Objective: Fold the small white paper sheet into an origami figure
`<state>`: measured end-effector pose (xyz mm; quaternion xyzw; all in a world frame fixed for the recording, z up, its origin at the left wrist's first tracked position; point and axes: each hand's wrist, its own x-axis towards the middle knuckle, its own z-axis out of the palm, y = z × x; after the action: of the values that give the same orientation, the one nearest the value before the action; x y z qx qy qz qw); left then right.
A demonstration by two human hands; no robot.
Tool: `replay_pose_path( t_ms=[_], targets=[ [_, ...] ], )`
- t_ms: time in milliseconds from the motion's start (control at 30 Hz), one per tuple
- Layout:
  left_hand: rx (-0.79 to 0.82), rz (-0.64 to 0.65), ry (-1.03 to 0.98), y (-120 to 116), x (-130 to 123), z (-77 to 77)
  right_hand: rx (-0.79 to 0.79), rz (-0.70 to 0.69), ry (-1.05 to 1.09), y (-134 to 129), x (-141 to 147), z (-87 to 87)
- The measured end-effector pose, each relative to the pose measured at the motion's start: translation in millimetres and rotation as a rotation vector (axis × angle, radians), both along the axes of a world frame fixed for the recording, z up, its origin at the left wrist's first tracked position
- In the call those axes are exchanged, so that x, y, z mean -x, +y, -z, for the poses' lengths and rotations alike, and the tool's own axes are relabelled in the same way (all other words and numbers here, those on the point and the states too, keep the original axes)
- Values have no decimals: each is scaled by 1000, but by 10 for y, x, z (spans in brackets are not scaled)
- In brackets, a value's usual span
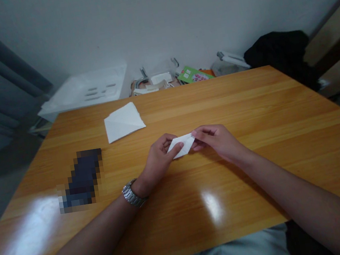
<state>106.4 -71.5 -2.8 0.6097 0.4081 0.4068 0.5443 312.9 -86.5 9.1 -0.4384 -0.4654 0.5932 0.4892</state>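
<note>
A small piece of folded white paper (pixel 183 146) is held between my two hands, just above the middle of the wooden table (pixel 250 111). My left hand (pixel 161 154) pinches its left part, with the thumb lying across the top face. At the upper right corner, the thumb and fingers of my right hand (pixel 214 137) grip the same paper. Some fingertips of both hands are hidden behind it. A metal-band watch (pixel 132 194) sits on my left wrist.
White paper sheets (pixel 123 122) lie at the table's back left. A dark, pixelated rectangular object (pixel 85 178) is nearer on the left. Behind the table are a white plastic tray (pixel 87 88), a green packet (pixel 193 74) and black cloth (pixel 276 52).
</note>
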Motion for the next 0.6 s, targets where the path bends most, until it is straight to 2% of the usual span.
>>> replay_pose_path(
  t_ms=[333, 600],
  targets=[
    [-53, -16, 15, 14, 17, 50, -11, 11, 17, 0, 15, -14],
    [-30, -38, 12, 13, 19, 10, -67, 4, 1, -1, 14, -23]
  ],
)
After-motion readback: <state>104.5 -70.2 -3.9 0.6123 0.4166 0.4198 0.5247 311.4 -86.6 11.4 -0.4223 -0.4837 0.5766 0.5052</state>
